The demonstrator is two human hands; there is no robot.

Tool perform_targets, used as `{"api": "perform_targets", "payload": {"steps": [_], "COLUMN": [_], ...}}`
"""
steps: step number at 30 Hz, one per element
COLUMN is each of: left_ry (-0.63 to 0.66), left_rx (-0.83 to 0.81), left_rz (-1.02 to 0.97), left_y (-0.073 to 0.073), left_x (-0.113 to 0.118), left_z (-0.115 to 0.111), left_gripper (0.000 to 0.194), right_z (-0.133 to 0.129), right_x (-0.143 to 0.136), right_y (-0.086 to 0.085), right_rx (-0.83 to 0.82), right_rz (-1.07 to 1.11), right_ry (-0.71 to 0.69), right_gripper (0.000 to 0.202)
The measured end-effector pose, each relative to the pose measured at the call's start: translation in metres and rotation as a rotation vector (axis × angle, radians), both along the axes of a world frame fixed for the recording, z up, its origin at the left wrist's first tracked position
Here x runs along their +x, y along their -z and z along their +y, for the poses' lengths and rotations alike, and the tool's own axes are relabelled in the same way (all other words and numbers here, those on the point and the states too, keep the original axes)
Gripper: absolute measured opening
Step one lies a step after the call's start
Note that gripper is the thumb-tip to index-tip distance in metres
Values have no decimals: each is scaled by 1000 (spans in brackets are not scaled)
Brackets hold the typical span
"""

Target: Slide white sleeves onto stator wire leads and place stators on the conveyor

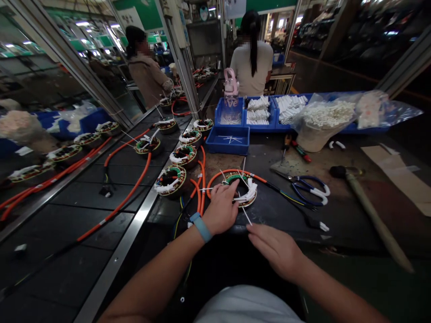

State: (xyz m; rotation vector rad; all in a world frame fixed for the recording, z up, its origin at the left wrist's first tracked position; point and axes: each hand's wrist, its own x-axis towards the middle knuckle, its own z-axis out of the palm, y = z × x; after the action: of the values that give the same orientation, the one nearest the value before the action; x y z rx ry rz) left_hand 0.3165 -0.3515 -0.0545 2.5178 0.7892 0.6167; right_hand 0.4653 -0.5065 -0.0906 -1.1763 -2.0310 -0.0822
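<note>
A ring-shaped motor stator [249,197] lies on the dark bench in front of me, with white sleeving and several thin white cable ties around its rim. My left hand [222,204] is over its left side, fingers bent and gripping the ring; the fingertips partly hide the windings. Between the fingers of my right hand [274,246], just nearer to me, is the end of a white cable tie [247,216] that runs up to the stator's near edge. An orange cable [232,171] curves around the back of this stator.
A blue tray [227,140] with loose cable ties stands behind the stator. Blue scissors [311,190], a long-handled hammer [373,215] and a bag of white pieces [323,116] lie rightward. Several stators, including one nearby [171,181], line the left. Two people are farther back.
</note>
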Motion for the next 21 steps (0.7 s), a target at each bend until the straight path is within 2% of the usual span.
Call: {"api": "perform_targets", "payload": {"steps": [1,3,5,7,9,12,17,21], "left_ry": [-18,-44,-41,-13,13,48,71,74], "left_rx": [-33,-83,-58,35,129,204,217,220], "left_rz": [-35,-124,-184,-198,-200,-202,-212,-229], "left_y": [0,1,4,8,12,16,16,17], "left_x": [1,1,0,-2,-4,-5,-4,-4], "left_z": [0,-1,-2,-3,-4,-3,-2,-2], "left_gripper": [67,67,47,26,23,27,29,30], "right_z": [11,32,48,56,58,56,55,55], "right_x": [-2,-5,-8,-11,-11,-11,-13,-13], "right_y": [2,5,8,9,9,9,9,11], "right_rx": [-19,-166,-376,-537,-624,-670,-632,-612], "right_rz": [51,257,588,928,1135,1179,1126,1108], "right_ry": [11,53,89,85,60,67,127,120], "right_gripper": [35,32,22,14,25,33,28,26]}}
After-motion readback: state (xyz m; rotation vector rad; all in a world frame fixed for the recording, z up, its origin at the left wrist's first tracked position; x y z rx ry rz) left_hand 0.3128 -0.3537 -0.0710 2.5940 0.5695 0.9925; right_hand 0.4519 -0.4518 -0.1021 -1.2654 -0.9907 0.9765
